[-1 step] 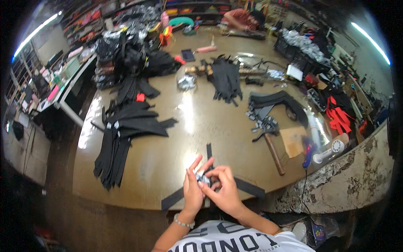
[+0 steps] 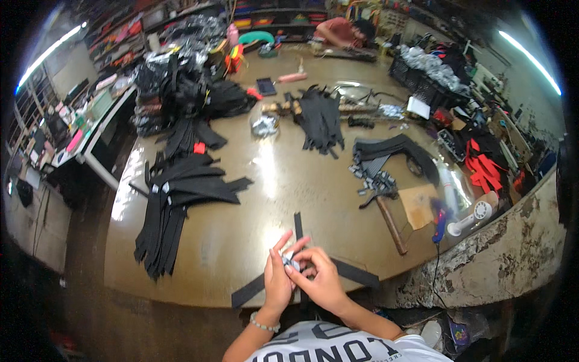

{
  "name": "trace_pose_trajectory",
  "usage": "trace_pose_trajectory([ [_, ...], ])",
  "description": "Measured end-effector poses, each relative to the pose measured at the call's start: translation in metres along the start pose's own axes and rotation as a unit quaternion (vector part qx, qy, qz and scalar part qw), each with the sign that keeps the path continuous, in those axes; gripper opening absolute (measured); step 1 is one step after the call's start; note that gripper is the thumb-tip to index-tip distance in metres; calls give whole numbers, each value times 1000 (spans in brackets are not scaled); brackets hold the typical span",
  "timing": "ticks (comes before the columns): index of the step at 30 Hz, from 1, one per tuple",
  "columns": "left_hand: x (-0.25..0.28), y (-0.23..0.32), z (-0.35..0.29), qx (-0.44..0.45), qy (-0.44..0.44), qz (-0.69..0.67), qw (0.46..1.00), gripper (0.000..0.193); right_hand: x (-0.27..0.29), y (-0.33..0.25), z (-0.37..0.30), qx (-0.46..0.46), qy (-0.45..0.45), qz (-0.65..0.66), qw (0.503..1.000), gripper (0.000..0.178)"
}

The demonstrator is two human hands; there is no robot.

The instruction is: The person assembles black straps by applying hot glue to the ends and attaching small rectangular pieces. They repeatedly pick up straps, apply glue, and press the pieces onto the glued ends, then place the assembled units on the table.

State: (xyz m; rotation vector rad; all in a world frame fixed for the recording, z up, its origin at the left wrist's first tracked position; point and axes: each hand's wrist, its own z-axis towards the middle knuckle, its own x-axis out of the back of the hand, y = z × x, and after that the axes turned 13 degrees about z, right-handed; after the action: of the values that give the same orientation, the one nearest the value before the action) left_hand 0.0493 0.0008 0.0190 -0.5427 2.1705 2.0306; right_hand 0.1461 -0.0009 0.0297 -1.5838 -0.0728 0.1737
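Note:
Close to the table's near edge, my left hand [image 2: 278, 279] is cupped palm-up around a small bunch of shiny silver-white pieces [image 2: 290, 260]. Its index and middle fingers stick out forward. My right hand [image 2: 321, 279] meets it from the right, with thumb and fingers pinching at the same pieces. Just what these are is too small to make out. Beneath the hands, flat black straps spread outward: one left strap [image 2: 249, 292], one right strap [image 2: 357, 273] and one far strap [image 2: 298, 224]. Where they meet is hidden by my hands.
Black strap bundles [image 2: 175, 202] lie on the left, another pile [image 2: 321, 119] farther back. To the right are small grey pieces [image 2: 379, 181], a wooden-handled hammer [image 2: 393, 226], brown paper [image 2: 419, 205] and a blue corded tool [image 2: 441, 224]. A person [image 2: 341, 33] sits at the far end.
The whole view has shifted slightly. Both hands remain together over the straps, and the right fingers have moved a little on the silver-white pieces.

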Motion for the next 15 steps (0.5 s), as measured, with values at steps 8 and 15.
trace_pose_trajectory([
  [8, 38, -11, 1, -37, -64, 178, 981, 20, 36, 13, -5, -63, -9, 205, 977, 20],
  [15, 42, 6, -9, 120, -83, 172, 974, 16, 65, 8, -8, -120, -56, 274, 953, 20],
])
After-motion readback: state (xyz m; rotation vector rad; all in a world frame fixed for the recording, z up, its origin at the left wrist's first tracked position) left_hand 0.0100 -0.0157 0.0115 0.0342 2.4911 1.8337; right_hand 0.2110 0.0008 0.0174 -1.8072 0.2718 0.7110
